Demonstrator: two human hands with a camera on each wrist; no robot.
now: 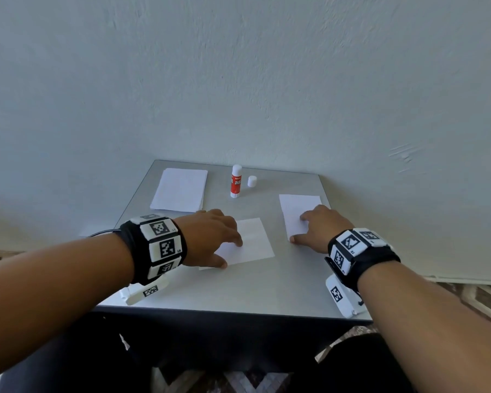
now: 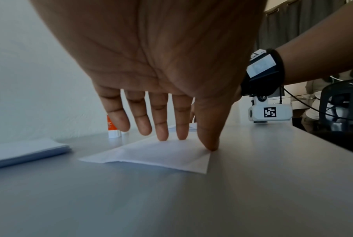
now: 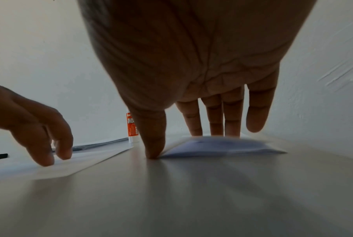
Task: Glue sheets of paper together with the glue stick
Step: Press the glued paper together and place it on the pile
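Our left hand (image 1: 210, 236) and right hand (image 1: 321, 225) press spread, straight fingers onto separate paper sheets at mid-frame on the bench (image 1: 238, 293).

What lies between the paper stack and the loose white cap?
The glue stick stands upright between the paper stack and the cap, shown in the head view.

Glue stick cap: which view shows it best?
The head view: the cap stands off the glue stick, just right of it on the table. Both wrist views show only part of the stick's orange body; hands hide the rest, cap included.
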